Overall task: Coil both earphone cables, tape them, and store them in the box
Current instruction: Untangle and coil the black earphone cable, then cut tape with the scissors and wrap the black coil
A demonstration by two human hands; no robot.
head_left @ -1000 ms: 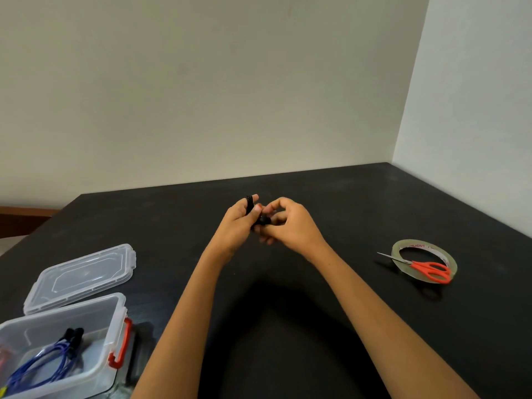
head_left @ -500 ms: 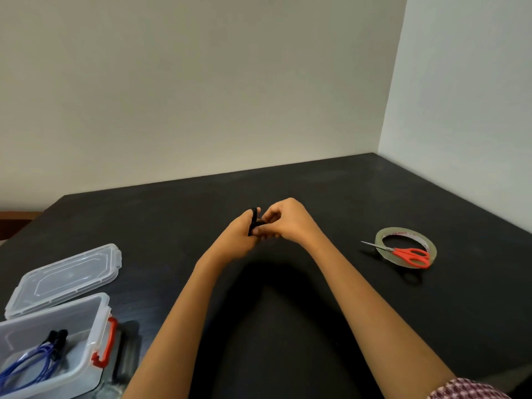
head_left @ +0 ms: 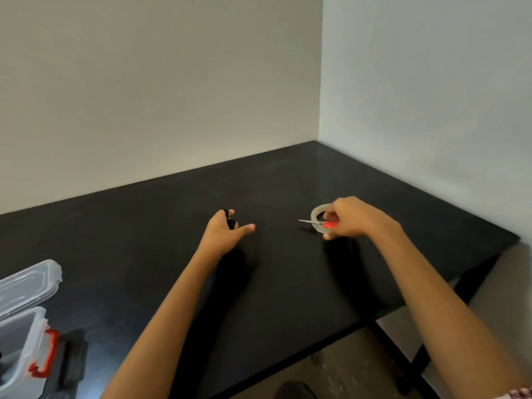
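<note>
Pale walls (head_left: 161, 90) meet in a corner behind our black table (head_left: 288, 283), whose right edge gives way to a bare floor (head_left: 339, 367) and a dark table leg (head_left: 403, 358). Both our bare forearms reach forward across the tabletop, well apart from each other. At the far left edge sits the clear box (head_left: 20, 352) with its red latch (head_left: 43, 355) facing us, open on top; what lies inside is mostly cut off by the frame, so we cannot tell its contents. Just beyond the box lies its clear lid (head_left: 28, 283), flat on the table. Our left hand (head_left: 223, 234) is held over the middle of the table, curled around a small black bundle, the coiled cable (head_left: 230, 221), which loops over the fingers, while the thumb (head_left: 246, 228) sticks out to the right. Our right hand (head_left: 351, 218) is down at the tape (head_left: 318, 213), a pale translucent ring lying on the table toward the right. The fingers are bent over the ring and the scissors (head_left: 319, 223) that rest across it; the red handle shows under the fingers and the thin blades point left. The hand is blurred, and we cannot tell whether it has a firm hold on the scissors, the tape, or both.
</note>
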